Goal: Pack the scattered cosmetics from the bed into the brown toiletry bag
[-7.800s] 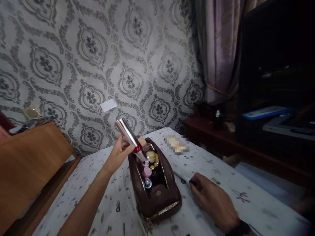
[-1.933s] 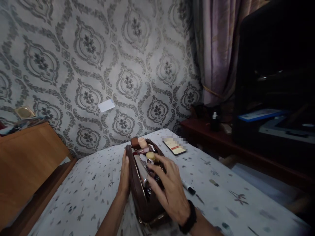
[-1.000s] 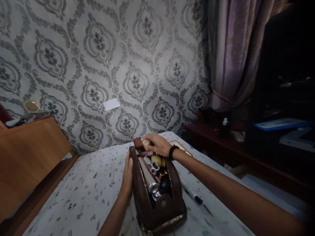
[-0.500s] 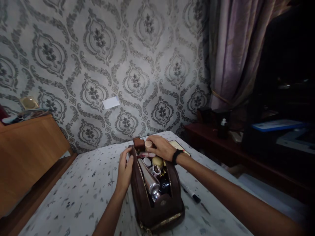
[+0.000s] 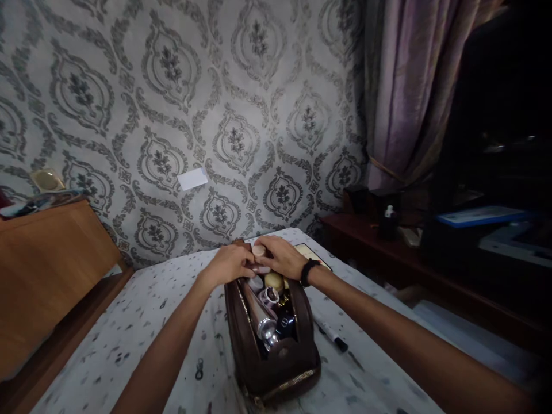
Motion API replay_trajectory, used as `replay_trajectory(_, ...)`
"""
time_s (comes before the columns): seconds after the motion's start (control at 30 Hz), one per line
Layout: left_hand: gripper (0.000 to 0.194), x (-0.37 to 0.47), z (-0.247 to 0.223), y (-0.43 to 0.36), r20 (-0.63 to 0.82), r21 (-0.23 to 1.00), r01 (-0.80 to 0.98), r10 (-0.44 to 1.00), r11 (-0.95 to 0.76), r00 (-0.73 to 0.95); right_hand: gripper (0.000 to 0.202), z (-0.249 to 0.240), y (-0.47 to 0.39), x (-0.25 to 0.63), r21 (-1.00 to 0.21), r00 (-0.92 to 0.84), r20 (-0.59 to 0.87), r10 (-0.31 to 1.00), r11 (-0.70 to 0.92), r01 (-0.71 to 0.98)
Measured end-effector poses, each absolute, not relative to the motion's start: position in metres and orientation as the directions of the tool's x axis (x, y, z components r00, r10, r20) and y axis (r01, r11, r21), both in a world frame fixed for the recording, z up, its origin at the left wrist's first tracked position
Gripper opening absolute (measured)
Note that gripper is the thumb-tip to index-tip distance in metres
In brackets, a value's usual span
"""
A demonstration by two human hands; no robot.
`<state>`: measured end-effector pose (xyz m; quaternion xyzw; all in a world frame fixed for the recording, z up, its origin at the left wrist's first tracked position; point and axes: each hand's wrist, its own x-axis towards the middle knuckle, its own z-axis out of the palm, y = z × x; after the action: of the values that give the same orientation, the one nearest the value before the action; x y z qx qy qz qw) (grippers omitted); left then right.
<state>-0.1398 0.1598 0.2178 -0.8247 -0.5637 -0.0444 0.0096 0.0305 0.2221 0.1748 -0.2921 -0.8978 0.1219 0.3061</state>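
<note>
A dark brown cosmetic bag [image 5: 276, 371] lies unzipped on the patterned sheet, filled with toiletries. My right hand [image 5: 284, 257], with a black band at its wrist, is closed on a small container with a pale pink round top [image 5: 259, 250] at the bag's far end. Right beside it my left hand [image 5: 230, 265] has its fingers curled together; what they grip is hidden. A pinkish tube [image 5: 261, 269] lies just under the fingers. Inside the bag are a silvery-pink bottle [image 5: 261, 319], a yellowish round item [image 5: 274, 282], a white round lid [image 5: 256, 283] and a black item [image 5: 285, 325].
A white brush [image 5: 330, 333] with a dark tip lies right of the bag, and a pale flat palette [image 5: 314, 256] beyond my right wrist. A wooden headboard [image 5: 56, 276] stands left. On the right, a dark red shelf [image 5: 357, 233] holds a small dark bottle [image 5: 389, 221].
My left hand has left the bag's left edge and moved right, up to my right hand. The right hand stays nearly in place on the pink-topped container. The view has shifted slightly.
</note>
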Motion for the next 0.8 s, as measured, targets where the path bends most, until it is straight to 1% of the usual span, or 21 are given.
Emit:
replay_trajectory(0.1, 0.013, -0.153, 0.225, 0.163, 0.071, 0.066, 0.911, 0.913, -0.407, 0.402, 0.016, 0.175, 0.225, 0.033, -0.411, -0.665, 0.477, 0.575, 0.814, 0.410)
replay_trajectory(0.17, 0.015, -0.158, 0.227, 0.165, 0.068, 0.059, 0.908, 0.909, -0.415, 0.411, 0.018, 0.176, 0.228, 0.036, -0.424, -0.681, 0.471, 0.560, 0.821, 0.382)
replay_trajectory(0.27, 0.021, -0.157, 0.227, 0.167, 0.059, -0.042, 0.908, 0.906, -0.417, 0.419, 0.019, 0.177, 0.230, 0.040, -0.461, -0.703, 0.456, 0.545, 0.821, 0.337)
replay_trajectory(0.37, 0.023, -0.149, 0.223, 0.170, 0.063, -0.136, 0.908, 0.911, -0.396, 0.407, 0.021, 0.178, 0.228, 0.044, -0.567, -0.716, 0.437, 0.544, 0.785, 0.250)
replay_trajectory(0.43, 0.023, -0.145, 0.220, 0.172, 0.069, -0.150, 0.913, 0.918, -0.379, 0.392, 0.023, 0.179, 0.225, 0.047, -0.626, -0.733, 0.419, 0.536, 0.755, 0.194)
replay_trajectory(0.5, 0.024, -0.143, 0.217, 0.172, 0.071, -0.144, 0.920, 0.923, -0.365, 0.378, 0.028, 0.179, 0.220, 0.049, -0.633, -0.749, 0.403, 0.526, 0.752, 0.187)
replay_trajectory(0.57, 0.026, -0.143, 0.215, 0.172, 0.077, -0.128, 0.927, 0.928, -0.353, 0.364, 0.031, 0.180, 0.217, 0.051, -0.615, -0.748, 0.401, 0.529, 0.760, 0.208)
replay_trajectory(0.7, 0.027, -0.147, 0.211, 0.170, 0.100, -0.083, 0.939, 0.935, -0.333, 0.340, 0.025, 0.181, 0.212, 0.052, -0.606, -0.721, 0.426, 0.547, 0.764, 0.221)
replay_trajectory(0.73, 0.029, -0.149, 0.207, 0.170, 0.141, -0.039, 0.944, 0.934, -0.326, 0.328, 0.023, 0.182, 0.211, 0.052, -0.600, -0.715, 0.431, 0.551, 0.767, 0.229)
replay_trajectory(0.77, 0.030, -0.151, 0.202, 0.169, 0.218, 0.039, 0.946, 0.927, -0.321, 0.305, 0.020, 0.183, 0.210, 0.051, -0.584, -0.708, 0.436, 0.556, 0.773, 0.247)
replay_trajectory(0.8, 0.031, -0.154, 0.194, 0.169, 0.324, 0.154, 0.935, 0.910, -0.319, 0.258, 0.017, 0.184, 0.208, 0.051, -0.560, -0.703, 0.440, 0.558, 0.783, 0.271)
